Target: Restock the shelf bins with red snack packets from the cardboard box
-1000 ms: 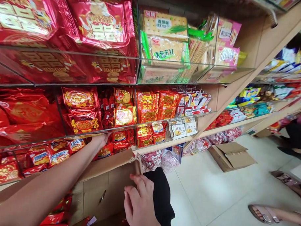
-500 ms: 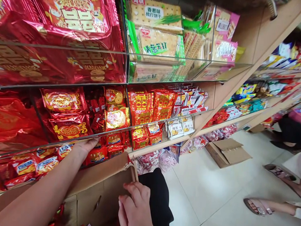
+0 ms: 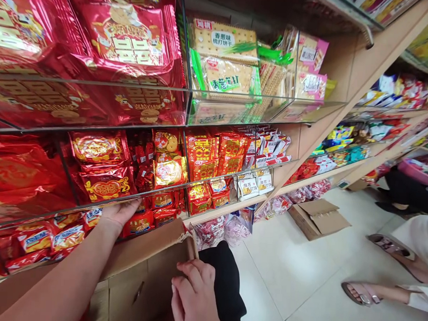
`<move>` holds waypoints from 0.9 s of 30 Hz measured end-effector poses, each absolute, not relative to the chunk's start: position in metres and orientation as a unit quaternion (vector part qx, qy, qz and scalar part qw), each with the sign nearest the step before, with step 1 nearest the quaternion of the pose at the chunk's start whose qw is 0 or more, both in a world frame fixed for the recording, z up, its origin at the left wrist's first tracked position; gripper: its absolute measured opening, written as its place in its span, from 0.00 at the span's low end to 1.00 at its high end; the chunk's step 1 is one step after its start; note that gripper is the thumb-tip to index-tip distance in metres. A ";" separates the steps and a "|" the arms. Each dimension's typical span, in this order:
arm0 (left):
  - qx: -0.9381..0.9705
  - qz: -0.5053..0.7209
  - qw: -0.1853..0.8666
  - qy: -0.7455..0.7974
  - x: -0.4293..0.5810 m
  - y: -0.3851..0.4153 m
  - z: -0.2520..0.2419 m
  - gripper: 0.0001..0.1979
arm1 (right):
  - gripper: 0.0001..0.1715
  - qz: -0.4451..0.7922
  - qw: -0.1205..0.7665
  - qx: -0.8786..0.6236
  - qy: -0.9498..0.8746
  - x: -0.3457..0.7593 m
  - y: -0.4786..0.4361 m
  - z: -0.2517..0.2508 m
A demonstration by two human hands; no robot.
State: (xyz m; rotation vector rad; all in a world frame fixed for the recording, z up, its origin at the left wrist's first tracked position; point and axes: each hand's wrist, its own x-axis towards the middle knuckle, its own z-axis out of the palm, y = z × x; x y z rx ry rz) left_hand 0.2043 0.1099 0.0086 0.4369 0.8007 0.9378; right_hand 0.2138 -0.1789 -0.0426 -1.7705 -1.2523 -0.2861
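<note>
Cardboard box (image 3: 161, 273) by right hand (image 3: 194, 291) (curled)

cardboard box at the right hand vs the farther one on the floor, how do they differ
The near box is open, its inside in view; the far box has flaps lying across much of its top. The right hand is at the near box's edge; the far box has no hand on it. Both are brown cardboard.

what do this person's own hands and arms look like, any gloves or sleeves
The left hand and right hand wear no gloves, and no rings show. The left forearm is bare, with no sleeve, watch or bracelet visible. The right forearm is out of frame, so any sleeve there cannot be told.
</note>
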 end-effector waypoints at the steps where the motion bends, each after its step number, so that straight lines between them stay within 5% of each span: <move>1: 0.194 0.441 0.795 0.368 0.204 0.107 0.011 0.16 | 0.08 -0.116 0.459 -0.719 -0.508 0.214 -0.179 -0.044; 27: 0.112 0.470 0.773 0.411 0.199 0.089 0.016 0.21 | 0.09 -0.102 0.424 -0.732 -0.523 0.211 -0.182 -0.032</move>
